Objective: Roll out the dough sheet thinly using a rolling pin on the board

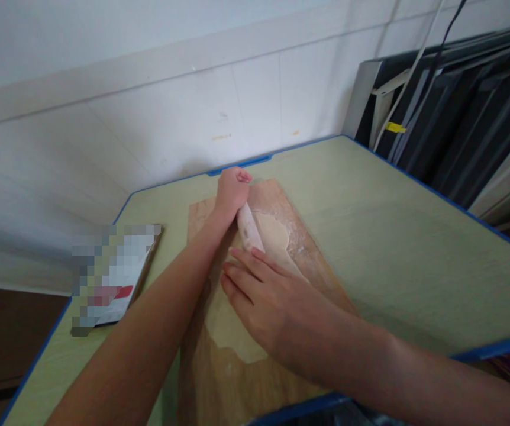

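A flour-dusted rolling pin point(249, 228) lies lengthwise over a thin, uneven sheet of dough point(275, 234). My left hand point(233, 188) is closed round the pin's far end, fingers curled. Flat over the near end rests my right hand point(268, 296), its fingers stretched out to the left and hiding that part of the pin. The dough spreads out on both sides of the pin on a wooden board point(255, 384), which has flour smears on its right side.
The board stands on a pale green table point(397, 236) with a blue edge. Left of it lies a flat, partly blurred package point(124, 275). A white wall point(170, 130) rises behind the table. Dark panels point(472, 112) and hanging cords point(430, 65) are at the right.
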The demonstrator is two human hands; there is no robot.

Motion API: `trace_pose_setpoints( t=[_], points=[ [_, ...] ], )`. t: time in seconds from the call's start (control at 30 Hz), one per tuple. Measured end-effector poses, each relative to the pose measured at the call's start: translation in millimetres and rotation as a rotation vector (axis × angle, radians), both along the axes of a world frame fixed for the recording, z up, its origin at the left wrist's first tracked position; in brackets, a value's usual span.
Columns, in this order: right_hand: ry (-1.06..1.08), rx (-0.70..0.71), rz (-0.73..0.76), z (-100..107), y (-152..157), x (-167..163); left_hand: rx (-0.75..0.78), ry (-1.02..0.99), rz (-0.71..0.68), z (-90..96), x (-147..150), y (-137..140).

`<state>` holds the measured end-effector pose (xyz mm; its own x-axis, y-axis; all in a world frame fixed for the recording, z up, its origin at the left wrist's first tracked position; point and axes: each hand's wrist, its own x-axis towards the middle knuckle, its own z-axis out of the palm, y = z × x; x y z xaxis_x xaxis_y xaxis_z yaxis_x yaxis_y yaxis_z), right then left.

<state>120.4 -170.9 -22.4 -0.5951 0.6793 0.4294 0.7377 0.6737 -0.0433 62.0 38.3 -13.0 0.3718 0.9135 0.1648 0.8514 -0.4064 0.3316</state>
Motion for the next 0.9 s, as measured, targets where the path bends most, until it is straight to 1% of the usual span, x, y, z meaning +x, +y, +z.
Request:
trace_pose_setpoints(
  t=[0.07, 0.13, 0.33, 0.43, 0.53, 0.7, 0.8, 0.9],
  points=[
    [0.016, 0.007, -0.005, -1, -1, 2, 0.006, 0.044, 0.001, 0.7, 1, -1],
    [0.028, 0.015, -0.014, -2, -2, 9, 0.020, 0.104, 0.006, 1.3, 9, -2],
    [-0.072, 0.001, -0.054, 4, -10, 32, 0.056, 0.263, 0.033, 3.5, 52, -18],
    [-0.090, 0.002, -0.080, 5, -14, 34, 0.054, 0.290, 0.021, 6.0, 63, -25],
    [-0.076, 0.024, -0.076, 0, -13, 30, 0.034, 0.282, -0.006, 8.1, 55, -24],
    [0.064, 0.090, -0.095, -8, -9, 14, -0.009, 0.189, -0.036, 6.7, 16, -9],
    [0.054, 0.061, -0.103, -5, -8, 3, -0.043, 0.115, -0.024, 4.6, -2, -5],
    [0.019, 0.023, -0.124, -3, -8, -1, -0.045, 0.059, 0.007, 2.5, -7, -7]
  ],
)
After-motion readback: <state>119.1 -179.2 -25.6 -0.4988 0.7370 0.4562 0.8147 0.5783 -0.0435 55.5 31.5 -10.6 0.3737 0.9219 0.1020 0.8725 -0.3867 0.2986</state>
